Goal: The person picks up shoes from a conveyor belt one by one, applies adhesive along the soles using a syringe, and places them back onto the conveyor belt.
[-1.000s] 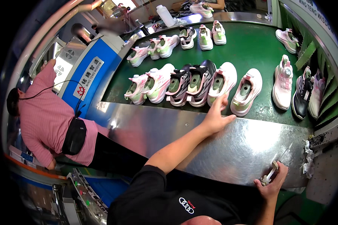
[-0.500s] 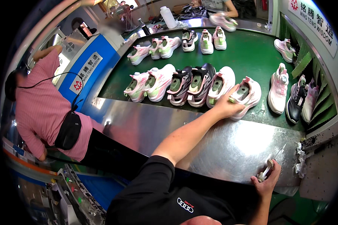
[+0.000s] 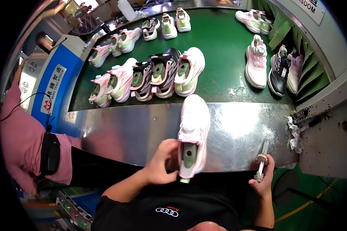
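Note:
A white and pink sneaker [image 3: 194, 119] with a dial on its tongue and a grey-green insole is over the steel ledge, toe pointing away from me. My left hand [image 3: 164, 161] grips it at the left side of its heel end, the fingers partly hidden by the shoe. At the right, my right hand [image 3: 265, 175] is closed on a slim tool [image 3: 261, 167] with a pale, wrapped-looking handle and a thin, shiny blade-like end pointing away. Its exact kind is unclear.
Several sneakers [image 3: 142, 79], pink-white and black, stand in rows on the green belt [image 3: 219, 65]. More shoes [image 3: 256, 61] stand by the green flap curtain [image 3: 312, 77] at right. Crumpled white paper [image 3: 295, 134] lies on the steel ledge [image 3: 123, 127]. A person in pink [image 3: 23, 142] stands left.
My left hand has lifted the sneaker off the belt's near row and brought it toward me, toe now pointing away. The right hand still holds the tool. The view has shifted.

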Tool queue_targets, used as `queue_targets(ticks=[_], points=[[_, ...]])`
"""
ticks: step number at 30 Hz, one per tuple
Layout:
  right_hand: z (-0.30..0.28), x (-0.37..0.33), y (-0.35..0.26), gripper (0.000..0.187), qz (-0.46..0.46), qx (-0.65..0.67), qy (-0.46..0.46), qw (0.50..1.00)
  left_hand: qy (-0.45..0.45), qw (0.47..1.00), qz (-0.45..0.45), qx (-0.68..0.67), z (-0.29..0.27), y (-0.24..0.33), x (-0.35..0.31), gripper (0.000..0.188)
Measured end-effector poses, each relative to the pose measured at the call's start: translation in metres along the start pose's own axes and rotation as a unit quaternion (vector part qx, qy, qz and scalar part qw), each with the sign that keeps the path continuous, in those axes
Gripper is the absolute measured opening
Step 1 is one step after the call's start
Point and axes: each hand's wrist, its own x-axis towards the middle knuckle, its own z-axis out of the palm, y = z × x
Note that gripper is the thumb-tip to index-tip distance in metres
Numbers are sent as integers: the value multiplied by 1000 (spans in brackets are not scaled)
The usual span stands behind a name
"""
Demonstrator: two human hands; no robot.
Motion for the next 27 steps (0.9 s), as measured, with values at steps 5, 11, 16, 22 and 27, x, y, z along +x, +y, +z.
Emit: queue_targets(ticks=[5,11,16,22,27], points=[[4,-2,-16,108,32,66,42,996,78,966,-115,-217,-50,-41,82,59],[-3,-9,-32,112,72,67,9,995,-73,967,-241,40,-58,-36,160,49],[5,-9,-60,107,69,93,-29,993,3,994,-111,-2,-24,-44,161,62],[11,7,-80,113,65,255,-59,963,-14,907,-23,-420,-19,23,125,62],[33,38,-115,115,-23,471,-171,865,1,868,-20,-496,-23,1,102,62]])
